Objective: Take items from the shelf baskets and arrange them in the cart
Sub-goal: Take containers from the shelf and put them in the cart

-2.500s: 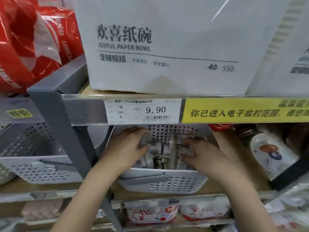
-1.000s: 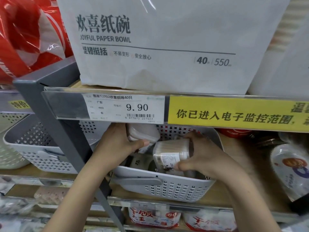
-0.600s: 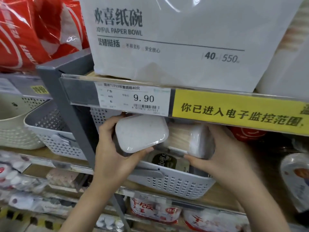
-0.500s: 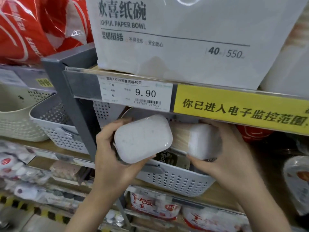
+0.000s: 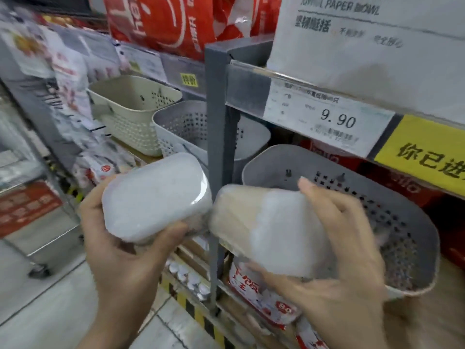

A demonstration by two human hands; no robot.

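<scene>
My left hand (image 5: 118,250) grips a clear plastic box with a white lid (image 5: 156,197), held in front of the shelf at mid-left. My right hand (image 5: 337,268) grips a second box of the same kind (image 5: 271,230), its contents pale tan and its lid end white. The two boxes nearly touch in front of the grey shelf post (image 5: 219,152). Behind my right hand the grey perforated basket (image 5: 402,235) sits on the shelf. No cart is in view.
A grey basket (image 5: 181,127) and a beige basket (image 5: 130,109) stand further left on the same shelf. A price rail with a 9.90 tag (image 5: 329,119) runs overhead, under a white paper-bowl pack (image 5: 377,59). Red-and-white packets (image 5: 261,295) fill the lower shelf. Pale floor tiles (image 5: 50,311) lie at lower left.
Both hands have drawn their boxes out of the grey basket and toward me. The view has swung left, so the basket now lies to the right.
</scene>
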